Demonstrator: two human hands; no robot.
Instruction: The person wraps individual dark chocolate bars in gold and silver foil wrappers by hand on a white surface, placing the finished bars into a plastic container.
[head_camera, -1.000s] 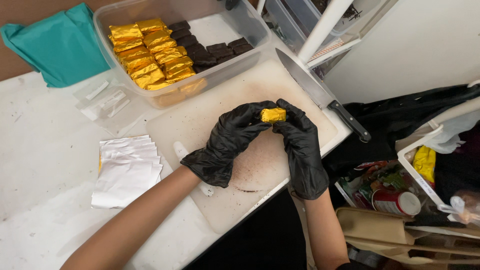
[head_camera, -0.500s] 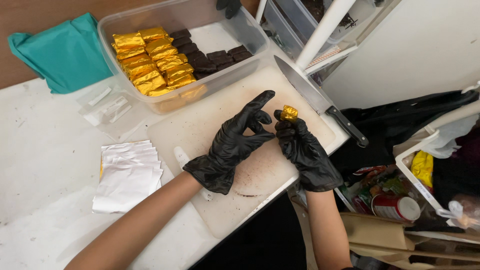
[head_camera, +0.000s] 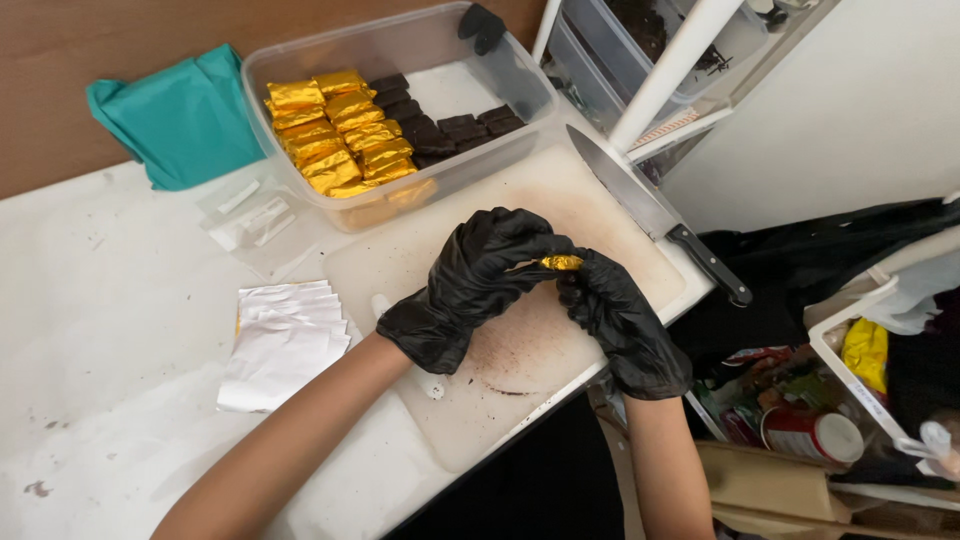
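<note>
Both my hands wear black gloves and meet over a white cutting board (head_camera: 560, 190). My left hand (head_camera: 475, 280) and my right hand (head_camera: 615, 320) pinch one small piece wrapped in gold foil (head_camera: 561, 263) between their fingertips; only a sliver of the foil shows. Behind the board stands a clear plastic tub (head_camera: 500, 65) holding several gold-wrapped pieces (head_camera: 335, 130) on its left and several bare dark brown blocks (head_camera: 440, 115) to their right.
A stack of foil sheets (head_camera: 285, 340) lies on the white table to the left. A large knife (head_camera: 655, 215) rests on the board's right edge. A teal cloth (head_camera: 180, 115) sits at the back left. A cluttered bin (head_camera: 880, 370) stands on the right.
My left hand, which had opened away from the piece half a second ago, has closed back onto it. Both hands now grip the gold-wrapped piece lower over the board.
</note>
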